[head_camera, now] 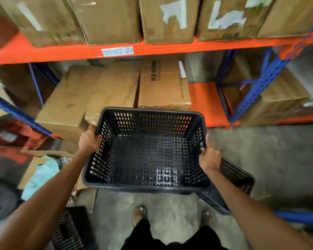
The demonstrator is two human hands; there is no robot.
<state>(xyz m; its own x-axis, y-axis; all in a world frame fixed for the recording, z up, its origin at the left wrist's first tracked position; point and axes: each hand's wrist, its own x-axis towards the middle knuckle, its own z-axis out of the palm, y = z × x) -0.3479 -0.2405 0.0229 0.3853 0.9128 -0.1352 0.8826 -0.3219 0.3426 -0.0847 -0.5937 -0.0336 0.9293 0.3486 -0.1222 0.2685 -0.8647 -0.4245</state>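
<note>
Fingers (98, 137) of left hand (89, 140) and right hand (209, 158) grip opposite rims of the black crate (148, 156)

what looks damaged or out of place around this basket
The cardboard box on the lower shelf, behind the black basket, is crumpled, its front corner torn. White labels on two upper boxes are half ripped off. The basket itself looks intact.

The black plastic basket (152, 121) is rectangular, with slotted walls and a gridded bottom fully in view; it hangs open side up above the concrete floor (260, 150).
</note>
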